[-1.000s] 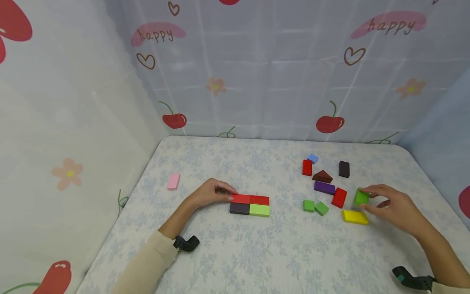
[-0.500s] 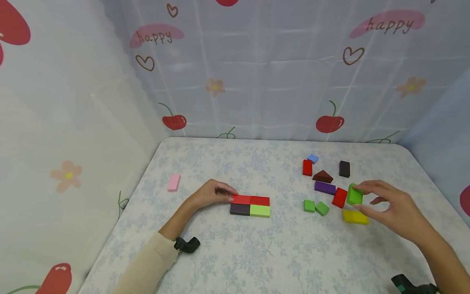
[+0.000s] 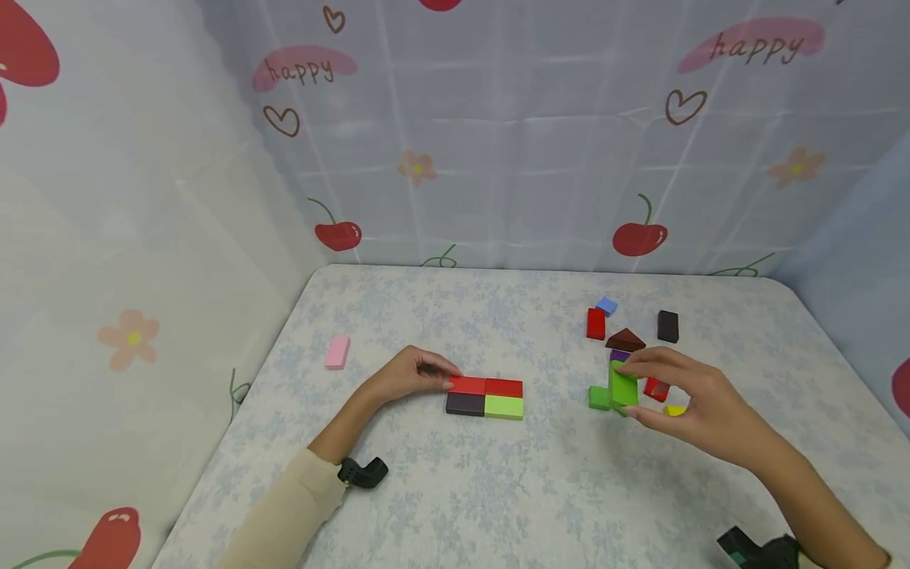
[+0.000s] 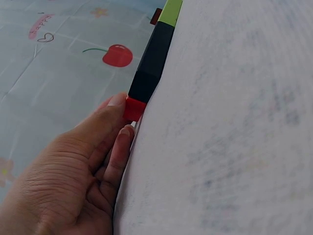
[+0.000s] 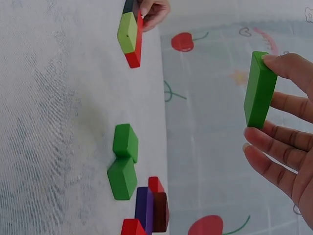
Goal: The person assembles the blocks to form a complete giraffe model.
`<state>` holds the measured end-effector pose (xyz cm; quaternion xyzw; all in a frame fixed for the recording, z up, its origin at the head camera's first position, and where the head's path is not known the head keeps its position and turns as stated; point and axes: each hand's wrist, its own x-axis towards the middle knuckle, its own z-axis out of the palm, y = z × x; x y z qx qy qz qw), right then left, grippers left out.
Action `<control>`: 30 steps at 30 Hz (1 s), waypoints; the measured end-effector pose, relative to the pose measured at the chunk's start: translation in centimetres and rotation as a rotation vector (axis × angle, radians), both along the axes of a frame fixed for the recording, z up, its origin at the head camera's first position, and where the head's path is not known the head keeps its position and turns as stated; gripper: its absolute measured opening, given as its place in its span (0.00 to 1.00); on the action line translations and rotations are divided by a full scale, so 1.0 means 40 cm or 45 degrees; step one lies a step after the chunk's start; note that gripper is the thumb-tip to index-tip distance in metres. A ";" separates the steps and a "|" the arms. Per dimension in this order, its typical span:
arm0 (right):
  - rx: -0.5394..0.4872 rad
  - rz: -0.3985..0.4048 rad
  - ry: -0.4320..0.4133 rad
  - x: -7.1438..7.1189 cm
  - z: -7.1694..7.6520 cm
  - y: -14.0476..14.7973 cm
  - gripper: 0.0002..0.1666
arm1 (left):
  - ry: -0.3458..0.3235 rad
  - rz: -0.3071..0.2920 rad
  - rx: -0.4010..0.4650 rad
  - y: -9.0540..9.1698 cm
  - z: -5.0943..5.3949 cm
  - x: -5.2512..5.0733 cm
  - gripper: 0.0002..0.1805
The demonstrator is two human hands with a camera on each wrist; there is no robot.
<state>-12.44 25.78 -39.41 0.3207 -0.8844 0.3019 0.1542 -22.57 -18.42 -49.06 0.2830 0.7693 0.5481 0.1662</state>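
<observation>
In the head view my left hand point(image 3: 408, 375) holds the left end of a red block point(image 3: 466, 385) with thumb and fingertips. That block lies in a flat two-by-two group with a second red block point(image 3: 504, 388), a black block point(image 3: 465, 404) and a lime-green block point(image 3: 503, 407). My right hand point(image 3: 700, 403) pinches a green rectangular block point(image 5: 259, 90) by its two ends, raised above the table. Beneath it, partly covered in the head view, are two small green blocks point(image 5: 125, 142). The left wrist view shows my left thumb against the red block's end point(image 4: 134, 108).
A pink block point(image 3: 337, 352) lies at the left. Behind my right hand are a brown triangular block point(image 3: 626, 340), a purple block point(image 5: 144, 210), a red block point(image 3: 596, 323), a blue block point(image 3: 607, 306) and a black block point(image 3: 667, 325). A yellow block point(image 3: 674, 410) is mostly hidden.
My right hand has lifted the green block off the right side of the table and carried it left, over the two small green blocks. The left hand has stayed in place.
</observation>
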 end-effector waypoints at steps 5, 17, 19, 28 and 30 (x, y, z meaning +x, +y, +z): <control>0.016 0.085 -0.037 -0.009 0.001 -0.055 0.32 | 0.012 -0.005 0.003 0.002 -0.001 -0.003 0.13; 0.118 0.186 -0.148 0.002 -0.030 -0.197 0.25 | 0.021 0.007 -0.012 -0.004 -0.032 -0.017 0.13; 0.136 0.208 -0.147 0.004 -0.041 -0.217 0.25 | 0.030 0.013 -0.028 -0.007 -0.048 -0.024 0.13; 0.297 0.245 -0.157 0.008 -0.069 -0.305 0.27 | 0.055 -0.007 -0.016 -0.012 -0.062 -0.033 0.13; 0.325 0.244 -0.166 0.007 -0.076 -0.324 0.27 | 0.059 -0.013 -0.011 -0.013 -0.062 -0.034 0.13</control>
